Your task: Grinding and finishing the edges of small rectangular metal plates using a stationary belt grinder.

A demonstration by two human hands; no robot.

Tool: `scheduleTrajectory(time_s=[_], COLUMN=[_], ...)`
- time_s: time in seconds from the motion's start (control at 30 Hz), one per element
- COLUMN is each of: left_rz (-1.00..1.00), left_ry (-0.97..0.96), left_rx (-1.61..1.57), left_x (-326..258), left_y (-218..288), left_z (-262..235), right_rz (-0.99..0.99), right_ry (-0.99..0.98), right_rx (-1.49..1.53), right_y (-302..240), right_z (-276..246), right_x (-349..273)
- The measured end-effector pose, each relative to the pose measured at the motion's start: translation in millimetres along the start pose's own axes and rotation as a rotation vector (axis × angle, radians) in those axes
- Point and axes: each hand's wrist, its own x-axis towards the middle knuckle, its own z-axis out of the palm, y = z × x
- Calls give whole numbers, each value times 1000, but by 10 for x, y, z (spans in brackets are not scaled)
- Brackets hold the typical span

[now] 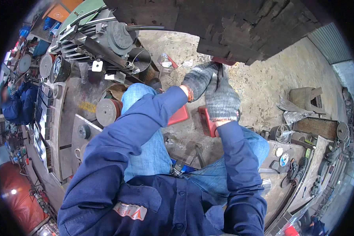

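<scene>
Far left of the motor (106, 37): a co-worker (17, 104) in blue, seated at the frame edge. Nearer the motor, on its left, round discs (47, 65) stand in a row on the counter (69, 98). Motor itself: grey, finned, w/ a pipe running down-right from it. Below the motor a grey disc (106, 112) lies flat, just left of the person's knee in jeans.

Right of the motor & lower: left hand (198, 80), grey knit glove, blue sleeve, fingers curled shut round a thin dark tool (221, 70) that sticks up btwn both hands. Right hand (222, 98) in same glove type, touching the left one, also closed on the tool; fingertips hidden so exact grip can't tell. Tool's tip sits at the edge of a dark wood slab (232, 27) right of the motor, by a red bit (223, 61) under that edge. Below the hands, red stool (206, 120) parts show btwn the knees, on concrete floor (271, 78).

Far right of the motor: crumpled foil (293, 112), a small wood stool (305, 96), then a second counter (287, 165) w/ small tools and a gear (343, 131).
</scene>
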Motion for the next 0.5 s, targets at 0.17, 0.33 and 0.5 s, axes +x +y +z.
scheduleTrajectory(time_s=[0.17, 0.33, 0.5], left_rz=[-218, -176, -156], left_ry=[-75, -131, -77], left_rx=[-1232, -1317, -1015], left_x=[-209, -278, -200], left_y=[146, 317, 90], left_z=[-27, -140, 15], right_rz=[-353, -290, -251], right_ry=[253, 258, 135], right_rx=[199, 190, 45], right_y=[222, 258, 132], right_z=[146, 80, -28], right_x=[-404, -539, -406])
